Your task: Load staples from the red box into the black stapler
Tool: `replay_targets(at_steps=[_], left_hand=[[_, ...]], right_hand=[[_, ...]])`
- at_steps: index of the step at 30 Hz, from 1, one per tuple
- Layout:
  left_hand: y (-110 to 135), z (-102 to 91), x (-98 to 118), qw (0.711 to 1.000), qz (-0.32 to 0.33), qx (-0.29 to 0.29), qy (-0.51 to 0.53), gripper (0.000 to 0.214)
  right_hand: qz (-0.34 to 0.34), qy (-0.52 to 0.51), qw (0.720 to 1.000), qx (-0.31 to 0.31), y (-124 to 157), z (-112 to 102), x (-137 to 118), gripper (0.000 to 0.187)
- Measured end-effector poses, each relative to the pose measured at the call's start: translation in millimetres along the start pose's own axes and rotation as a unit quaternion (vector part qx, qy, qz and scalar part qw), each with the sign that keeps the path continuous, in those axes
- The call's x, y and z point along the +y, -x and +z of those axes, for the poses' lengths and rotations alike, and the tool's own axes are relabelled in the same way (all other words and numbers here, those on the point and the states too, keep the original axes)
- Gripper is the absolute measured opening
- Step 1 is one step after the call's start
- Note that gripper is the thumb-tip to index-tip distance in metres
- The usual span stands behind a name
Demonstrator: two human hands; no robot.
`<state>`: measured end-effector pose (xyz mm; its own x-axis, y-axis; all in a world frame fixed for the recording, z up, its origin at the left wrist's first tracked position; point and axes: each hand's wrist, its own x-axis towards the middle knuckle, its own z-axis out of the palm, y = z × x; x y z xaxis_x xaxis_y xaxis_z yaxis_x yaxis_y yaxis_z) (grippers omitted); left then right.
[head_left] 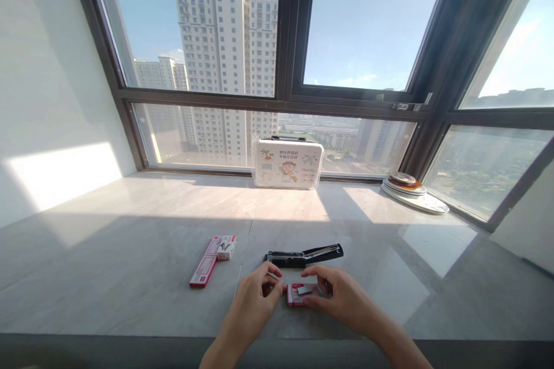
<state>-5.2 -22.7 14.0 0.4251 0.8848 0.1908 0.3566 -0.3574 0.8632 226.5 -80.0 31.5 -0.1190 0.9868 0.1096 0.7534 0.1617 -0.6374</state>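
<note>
A small red-and-white staple box (295,298) lies on the counter between my hands, with a silver strip of staples (304,290) on its top. My right hand (340,297) curls around the box's right end, thumb along the front and index finger at the back. At the box's left end is my left hand (254,294), its fingers bent and a small gap between thumb and index fingertip; whether it touches the box is unclear. Just behind both hands, a black stapler (285,259) lies opened out, its top part swung to the right and the metal inside showing.
Left of my hands lie two long pink-and-white boxes (203,271) end to end, with a small white box (226,248) beside them. A white cartoon-printed case (289,167) stands against the window. Stacked plates (404,189) sit at the back right. The counter's front edge (142,334) runs nearby.
</note>
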Motion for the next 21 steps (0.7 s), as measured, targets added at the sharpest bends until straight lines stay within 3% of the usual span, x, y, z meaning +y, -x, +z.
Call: replay_targets(at_steps=[4, 9, 12, 18, 21], left_hand=[[-1.7, -1.2, -4.6, 0.999, -0.001, -0.05, 0.02, 0.013], [1.5, 7.0, -3.4, 0.999, -0.003, -0.034, 0.036, 0.013], [-1.5, 1.7, -3.2, 0.999, 0.007, -0.032, 0.034, 0.014], [-29.6, -20.8, -16.1, 0.983, 0.049, 0.097, -0.144, 0.031], [-37.5, -20.8, -23.5, 0.98, 0.049, 0.052, -0.183, 0.04]], right_hand=[[-0.015, -0.03, 0.999, -0.015, -3.3, 3.6, -4.7, 0.041], [-0.031, -0.047, 0.998, 0.002, -4.8, 8.5, -4.5, 0.036], [-0.03, -0.047, 0.998, -0.012, -5.4, 6.2, -3.1, 0.025], [-0.041, 0.015, 0.999, 0.001, -11.3, 4.1, -8.3, 0.017], [-0.055, 0.018, 0.998, 0.031, -22.4, 6.3, -15.3, 0.019]])
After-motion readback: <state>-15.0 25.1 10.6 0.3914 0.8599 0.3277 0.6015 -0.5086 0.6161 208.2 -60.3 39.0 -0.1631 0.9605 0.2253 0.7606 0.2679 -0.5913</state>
